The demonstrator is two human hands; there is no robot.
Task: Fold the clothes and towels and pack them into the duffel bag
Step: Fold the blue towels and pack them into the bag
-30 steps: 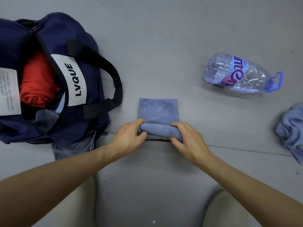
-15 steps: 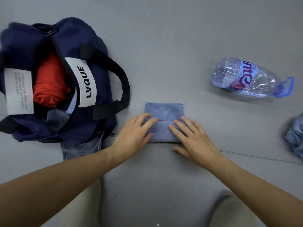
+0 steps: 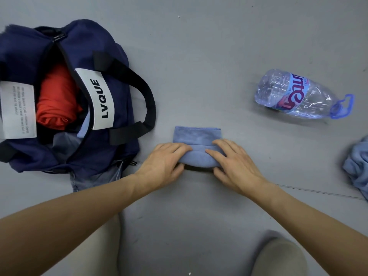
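**A:** While both grips are on the blue towel [image 3: 197, 134], what matters most in this fold?

**B:** Evenness. The left grip [image 3: 164, 162] and the right grip [image 3: 236, 166] each pinch the near, doubled edge. Their fingers lie over the top and the thumbs are tucked beneath, one grip at each end. The towel lies on the floor [image 3: 199, 56] straight ahead of the person, near the duffel bag [image 3: 123, 62] but not touching it. I'd bring both ends forward together so the fold lands square on the flat far part.

**A:** What could spoil it?

**B:** One end running ahead of the other. The cloth looks soft, so it would skew. After that, press along the crease so the packet sits compact.

**A:** Is there room in the bag?

**B:** It looks so. The bag is open at the top, with a red garment [image 3: 55, 96] inside and paler cloth beside it. I judge a small packet would slip in next to the red one. A crumpled blue cloth [image 3: 356, 166] at the far right is not yet folded, so the task seems about midway. The water bottle [image 3: 294, 96] lies well apart from the towel.
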